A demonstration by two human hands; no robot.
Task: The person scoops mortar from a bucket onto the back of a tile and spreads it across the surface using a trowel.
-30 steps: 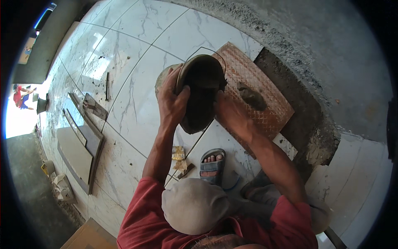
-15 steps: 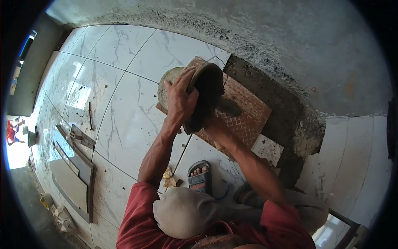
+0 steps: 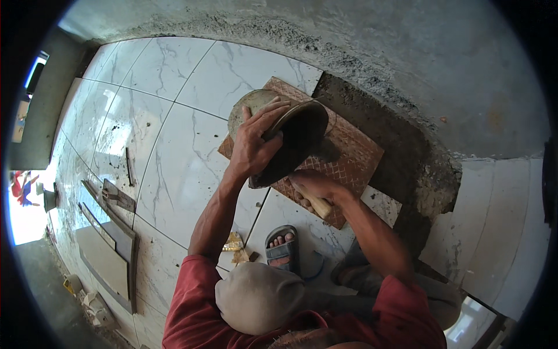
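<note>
A round, mortar-stained bucket is tipped on its side above a reddish-brown tile with a grid-patterned back. My left hand grips its rim, fingers over the outside, and the dark mouth faces right. In my right hand, just below the mouth, is a tool with a pale wooden handle; its working end is hidden by the bucket and hand. A dark clump of wet mortar shows beside the bucket's mouth, over the tile.
White marbled floor tiles spread to the left. A dark strip of bare mortar bed runs beside the rough grey wall. Tile offcuts lie at left. A small white tile piece sits by the bed; my sandalled foot is close.
The bucket has shifted slightly right, its mouth turning more into view. My right hand has turned, and the wooden handle now shows plainly.
</note>
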